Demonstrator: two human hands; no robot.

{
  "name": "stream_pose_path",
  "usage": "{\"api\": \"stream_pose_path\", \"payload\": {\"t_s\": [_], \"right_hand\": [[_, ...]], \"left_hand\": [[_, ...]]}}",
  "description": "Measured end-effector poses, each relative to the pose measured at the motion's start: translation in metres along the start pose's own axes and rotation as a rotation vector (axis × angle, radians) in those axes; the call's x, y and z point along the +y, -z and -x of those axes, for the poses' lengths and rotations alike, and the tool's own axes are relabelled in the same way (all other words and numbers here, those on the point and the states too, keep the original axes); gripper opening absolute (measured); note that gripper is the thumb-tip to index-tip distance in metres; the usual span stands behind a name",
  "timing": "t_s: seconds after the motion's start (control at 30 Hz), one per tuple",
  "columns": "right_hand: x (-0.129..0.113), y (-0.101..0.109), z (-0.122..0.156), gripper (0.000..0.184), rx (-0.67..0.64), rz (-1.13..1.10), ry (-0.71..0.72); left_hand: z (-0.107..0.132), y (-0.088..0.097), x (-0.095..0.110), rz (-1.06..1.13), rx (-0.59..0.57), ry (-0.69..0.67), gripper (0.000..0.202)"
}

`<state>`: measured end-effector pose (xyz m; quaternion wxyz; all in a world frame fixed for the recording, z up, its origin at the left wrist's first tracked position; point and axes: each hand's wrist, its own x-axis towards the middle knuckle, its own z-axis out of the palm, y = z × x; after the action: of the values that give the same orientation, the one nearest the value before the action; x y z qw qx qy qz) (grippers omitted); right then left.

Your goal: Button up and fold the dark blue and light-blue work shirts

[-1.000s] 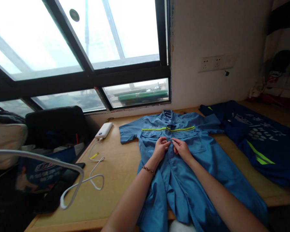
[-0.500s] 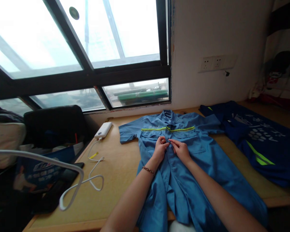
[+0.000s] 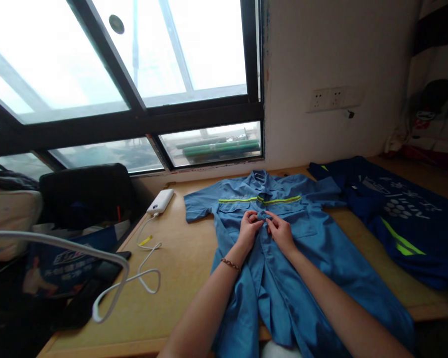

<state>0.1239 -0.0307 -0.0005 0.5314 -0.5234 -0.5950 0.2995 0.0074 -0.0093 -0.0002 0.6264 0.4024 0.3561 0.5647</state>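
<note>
A light blue short-sleeved work shirt point(image 3: 313, 248) with a yellow-green chest stripe lies front up on the wooden table point(image 3: 179, 263), collar toward the window. My left hand point(image 3: 249, 227) pinches the left edge of the shirt's front placket just below the stripe. A beaded bracelet circles that wrist. My right hand point(image 3: 280, 229) pinches the right edge of the same placket, fingertips almost meeting the left hand's. Both hands rest on the cloth at chest height.
A dark blue garment point(image 3: 399, 214) with printing and yellow-green stripes lies to the right. A white power bank point(image 3: 160, 201) with a looping white cable point(image 3: 147, 271) sits at the left. A black bag point(image 3: 87, 191) and a white bent tube point(image 3: 78, 258) stand beyond the left edge.
Both hands stay at the placket; their fingers have shifted slightly, and the right hand's fingertips have drawn a little closer to the left hand's.
</note>
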Motion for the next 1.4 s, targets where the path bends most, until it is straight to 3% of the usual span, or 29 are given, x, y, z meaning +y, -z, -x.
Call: {"api": "stream_pose_path", "payload": {"t_s": [0.17, 0.33, 0.47, 0.57, 0.67, 0.77, 0.83, 0.93, 1.07, 1.2, 1.3, 1.4], "right_hand": [[-0.013, 0.005, 0.004, 0.031, 0.008, 0.151, 0.04], [-0.029, 0.001, 0.028, 0.019, -0.24, 0.58, -0.019], [-0.031, -0.002, 0.036, 0.016, -0.288, 0.816, -0.014], [-0.019, 0.003, 0.019, 0.021, -0.315, 0.641, -0.102], [-0.005, 0.013, -0.003, 0.022, -0.358, 0.128, -0.269], [0.001, 0.023, -0.015, 0.027, -0.329, -0.389, -0.474], [0.0, 0.027, -0.017, 0.029, -0.271, -0.545, -0.581], [-0.004, 0.028, -0.015, 0.029, -0.222, -0.605, -0.658], [-0.006, 0.023, -0.011, 0.025, -0.167, -0.596, -0.652], [-0.004, 0.019, -0.006, 0.021, -0.171, -0.596, -0.572], [0.001, 0.018, -0.004, 0.021, -0.213, -0.564, -0.552], [0.006, 0.015, -0.003, 0.022, -0.237, -0.527, -0.548]], "left_hand": [[-0.009, 0.006, -0.004, -0.226, 0.028, -0.032, 0.037], [-0.029, 0.012, -0.007, -0.412, 0.061, -0.183, 0.031], [-0.05, 0.012, -0.003, -0.429, 0.08, -0.224, 0.028], [-0.064, 0.01, -0.001, -0.449, 0.082, -0.237, 0.026], [-0.071, 0.009, 0.0, -0.465, 0.025, -0.229, 0.028], [-0.063, 0.012, 0.005, -0.475, -0.059, -0.196, 0.036], [-0.048, 0.016, 0.01, -0.513, -0.078, -0.187, 0.04], [-0.016, 0.023, 0.017, -0.696, -0.093, -0.242, 0.032], [0.018, 0.027, 0.014, -1.007, -0.116, -0.361, 0.022], [0.023, 0.028, 0.011, -1.131, -0.151, -0.382, 0.02], [0.019, 0.032, 0.013, -1.088, -0.196, -0.355, 0.014], [0.017, 0.036, 0.013, -1.024, -0.161, -0.303, 0.013]]}}
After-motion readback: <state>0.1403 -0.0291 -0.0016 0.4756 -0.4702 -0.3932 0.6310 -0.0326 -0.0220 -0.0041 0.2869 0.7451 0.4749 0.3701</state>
